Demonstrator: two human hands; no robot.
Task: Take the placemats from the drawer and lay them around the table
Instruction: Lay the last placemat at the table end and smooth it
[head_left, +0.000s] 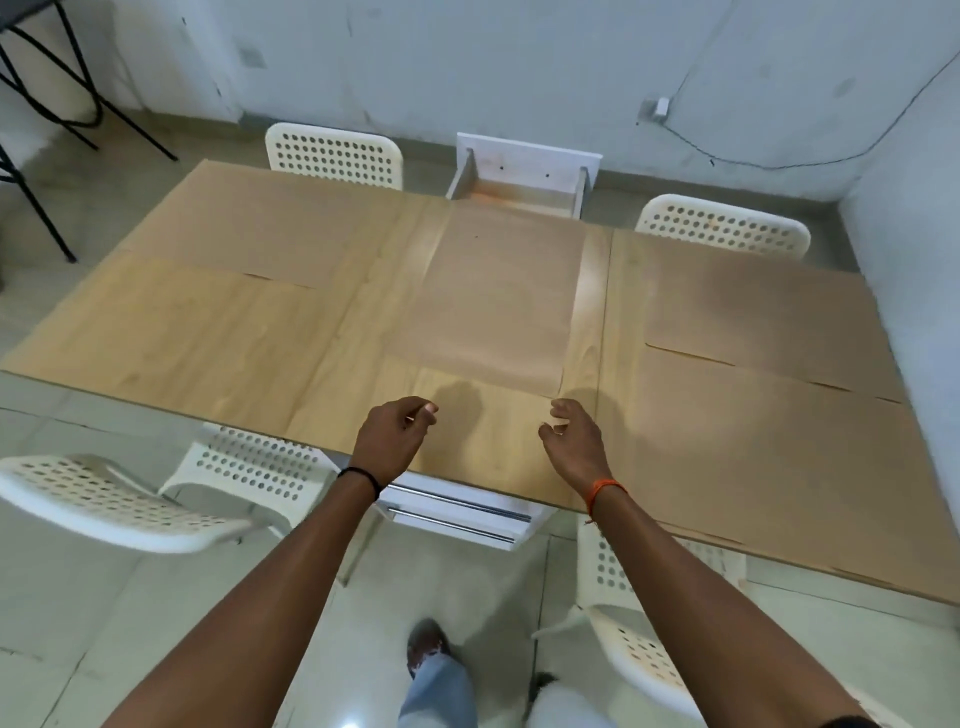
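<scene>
Head view: both hands' grips, left (397, 431) and right (571, 434), hover loosely curled, holding nothing, just short of center placemat (493, 306).

Two bare forearms, no sleeves down to the wrists. Thin black band (362, 477) round the wrist of the left hand (393, 434), sitting snug just behind the hand. Orange thread band (602, 490) round the wrist of the right hand (574, 439), with a short loose end hanging off its inner side. Edge of a dark sleeve (844, 722) just showing at the lower right, high on the right arm. Light blue trouser leg (441, 691) below, faded and slightly blurred. Foot (427, 644) beyond the hem, too blurred to tell what footwear it carries. Pale knee area (566, 706) beside it, also blurred.
</scene>
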